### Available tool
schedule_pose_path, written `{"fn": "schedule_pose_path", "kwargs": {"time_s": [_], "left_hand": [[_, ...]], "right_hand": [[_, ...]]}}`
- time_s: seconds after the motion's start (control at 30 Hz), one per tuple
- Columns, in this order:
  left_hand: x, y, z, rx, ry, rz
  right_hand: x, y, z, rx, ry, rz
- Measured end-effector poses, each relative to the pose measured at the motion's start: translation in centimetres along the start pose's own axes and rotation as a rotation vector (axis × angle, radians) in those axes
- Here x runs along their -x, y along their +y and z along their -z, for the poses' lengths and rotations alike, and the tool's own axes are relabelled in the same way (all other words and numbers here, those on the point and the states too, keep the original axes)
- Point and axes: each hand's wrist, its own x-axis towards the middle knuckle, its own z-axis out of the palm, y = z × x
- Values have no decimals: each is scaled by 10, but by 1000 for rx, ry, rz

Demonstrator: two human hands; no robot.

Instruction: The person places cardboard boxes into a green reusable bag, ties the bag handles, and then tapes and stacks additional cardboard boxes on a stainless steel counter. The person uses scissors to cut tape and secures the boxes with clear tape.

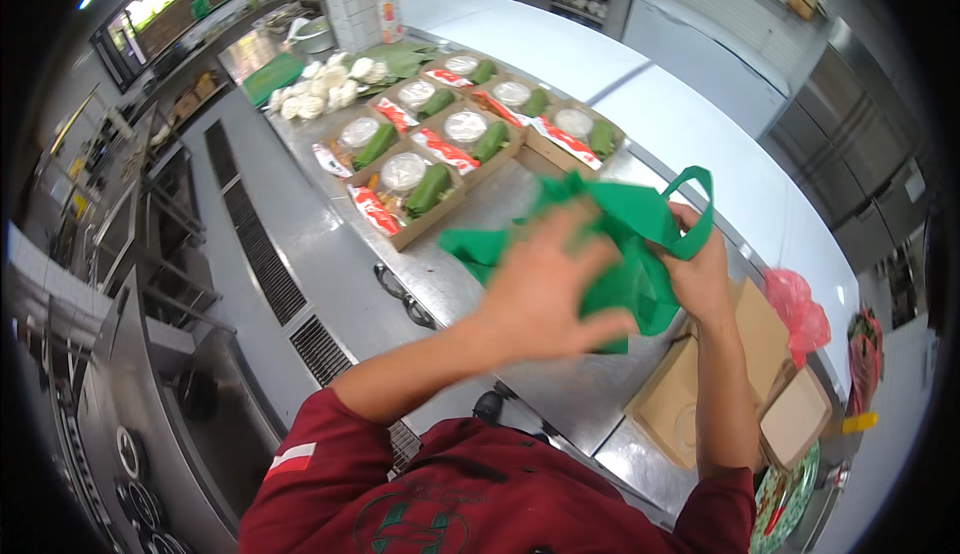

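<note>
A green fabric bag [630,276] with a loop handle is held over the steel table in front of me, its body loose and crumpled. My right hand [701,269] grips the bag at its right side, beside the handle. Blurred by motion, my left hand [547,291] is spread wide across the bag's left part; whether it touches the fabric is unclear. Beyond the bag stand several open cardboard meal boxes [431,233]. The nearest contains a clear-lidded tub [403,173], a green leaf-wrapped roll [429,190] and a red-and-white packet [373,210].
Flat brown cardboard boxes [660,404] lie under my right forearm, near a pink plastic bag [796,314] and a patterned plate [810,464]. White knotted bundles [326,92] sit at the table's far end. A white counter [720,133] runs along the right.
</note>
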Motion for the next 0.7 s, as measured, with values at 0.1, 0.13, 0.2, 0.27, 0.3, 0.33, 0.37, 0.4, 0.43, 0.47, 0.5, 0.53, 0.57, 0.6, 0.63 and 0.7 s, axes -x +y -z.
{"fn": "schedule_pose_path", "kwargs": {"time_s": [0.1, 0.13, 0.2, 0.27, 0.3, 0.33, 0.37, 0.4, 0.43, 0.47, 0.5, 0.53, 0.57, 0.6, 0.63, 0.7], "left_hand": [[-13, -34, -4, -424, 147, 182], [-21, -35, -10, -572, 127, 218], [-38, -80, -30, -472, 388, 185], [-55, -108, -29, -638, 606, 126], [-61, -115, -26, -715, 714, 98], [-74, -101, -20, -696, 741, -73], [-87, -87, -13, -672, 768, -244], [-97, -75, -12, -637, 788, -410], [-104, -72, -15, -594, 549, -339], [-114, -70, -18, -549, 311, -269], [-122, -69, -22, -502, 73, -195], [-130, -67, -31, -370, 207, -251], [-135, -68, -24, -398, 146, -138], [-145, -63, -13, -420, 77, -29], [-147, -56, 1, -430, 46, 63], [-155, -40, 32, -656, 66, 69]], "right_hand": [[0, -11, 15, -64, -29, 14], [-1, -11, 16, -51, -26, 60], [-9, -10, 23, -23, -18, 177], [-7, -12, 48, 34, -4, 75], [-5, -10, 59, 60, 3, 18], [-4, -2, 72, 59, 15, 96], [-3, 10, 84, 60, 27, 175], [1, 22, 95, 64, 37, 243], [-1, 28, 100, 57, 17, 263], [-4, 31, 104, 51, -2, 283], [-5, 35, 108, 44, -26, 303], [0, 38, 118, 13, -42, 216], [6, 40, 128, -21, -58, 131], [15, 47, 142, -53, -69, 38], [25, 67, 160, -32, 12, -33], [63, 137, 210, 16, 175, -165]]}}
